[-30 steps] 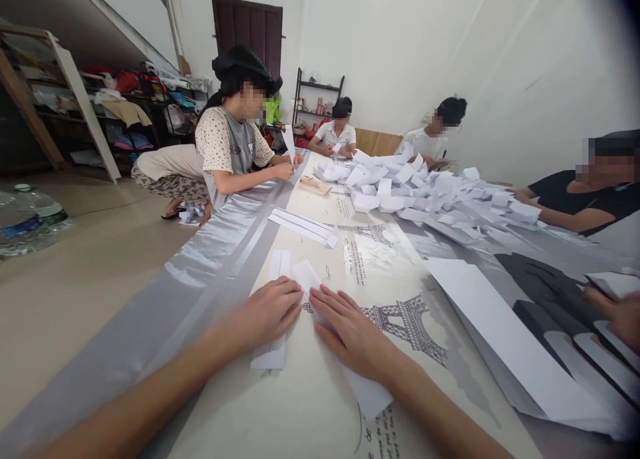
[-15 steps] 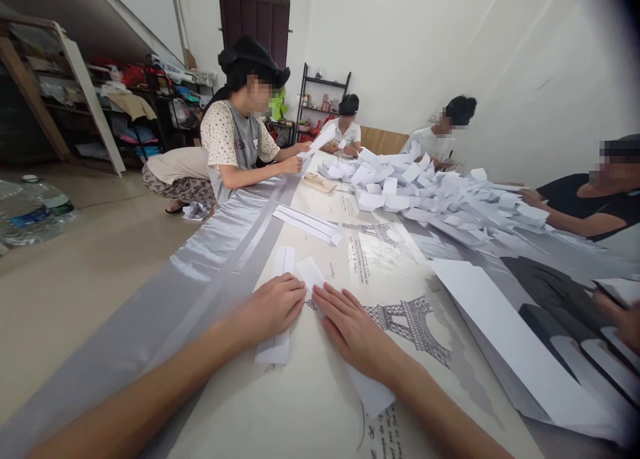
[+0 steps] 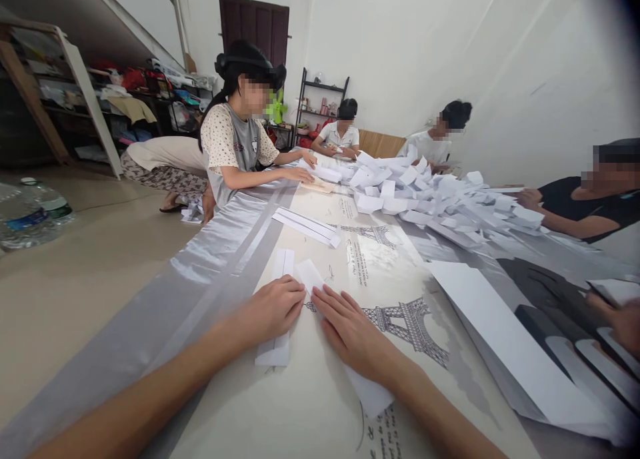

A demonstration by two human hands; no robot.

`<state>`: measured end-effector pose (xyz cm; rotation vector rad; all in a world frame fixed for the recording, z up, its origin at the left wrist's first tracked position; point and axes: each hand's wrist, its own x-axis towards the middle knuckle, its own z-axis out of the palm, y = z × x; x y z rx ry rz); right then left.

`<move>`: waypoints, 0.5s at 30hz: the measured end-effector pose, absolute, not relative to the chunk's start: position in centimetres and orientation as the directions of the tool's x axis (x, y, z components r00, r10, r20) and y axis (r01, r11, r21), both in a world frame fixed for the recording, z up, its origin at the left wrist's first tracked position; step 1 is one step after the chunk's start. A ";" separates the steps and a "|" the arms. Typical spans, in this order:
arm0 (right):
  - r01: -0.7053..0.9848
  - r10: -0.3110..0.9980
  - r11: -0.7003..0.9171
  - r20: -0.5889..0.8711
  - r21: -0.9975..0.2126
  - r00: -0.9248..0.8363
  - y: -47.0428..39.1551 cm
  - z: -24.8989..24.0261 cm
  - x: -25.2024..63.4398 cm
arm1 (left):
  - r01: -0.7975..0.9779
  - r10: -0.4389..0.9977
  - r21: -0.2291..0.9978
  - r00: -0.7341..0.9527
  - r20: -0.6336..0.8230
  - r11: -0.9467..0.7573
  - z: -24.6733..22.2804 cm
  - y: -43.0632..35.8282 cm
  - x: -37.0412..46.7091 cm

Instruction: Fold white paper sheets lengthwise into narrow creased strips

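left hand and right hand side by side, fingertips nearly meeting

the right hand lies flat along a plain white strip, its grip spread out rather than closed; the strip shows beyond the fingertips and again below the palm, slanting across the worktop. the left hand rests over the middle of a lined white strip, fingers bent and together, their tips at the edge of the plain strip. whether this grip pinches any paper, i cannot tell. both strips lie on the pale cover printed with towers and writing.

farther off, near the middle of the worktop, lies a wider lined piece, well apart from the hands. beyond it to the right a loose heap of white paper pieces spreads out, and nearer on the right are large white sheets.

a co-worker in a grey top has both hands at a white paper beside the heap. a person in a white shirt is at the far end, and a person in black leans in from the right. at the right edge, another person's hand holds a white piece.
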<state>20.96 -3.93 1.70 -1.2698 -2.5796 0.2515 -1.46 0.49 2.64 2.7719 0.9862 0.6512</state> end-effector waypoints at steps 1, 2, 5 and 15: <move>0.751 0.794 0.606 0.152 -0.262 -0.588 -3.9 1.7 21.0 | 0.571 0.626 0.256 0.694 0.356 -0.780 2.7 0.5 -1.5; 0.751 0.794 0.607 0.153 -0.261 -0.589 -3.9 1.6 21.0 | 0.569 0.623 0.255 0.696 0.358 -0.782 2.7 0.5 -1.5; 0.753 0.795 0.605 0.149 -0.259 -0.588 -3.8 1.6 21.0 | 0.558 0.610 0.251 0.697 0.376 -0.791 2.6 0.5 -1.5; 0.756 0.794 0.606 0.130 -0.247 -0.594 -4.0 1.8 20.9 | 0.564 0.617 0.254 0.690 0.378 -0.786 2.5 0.5 -1.5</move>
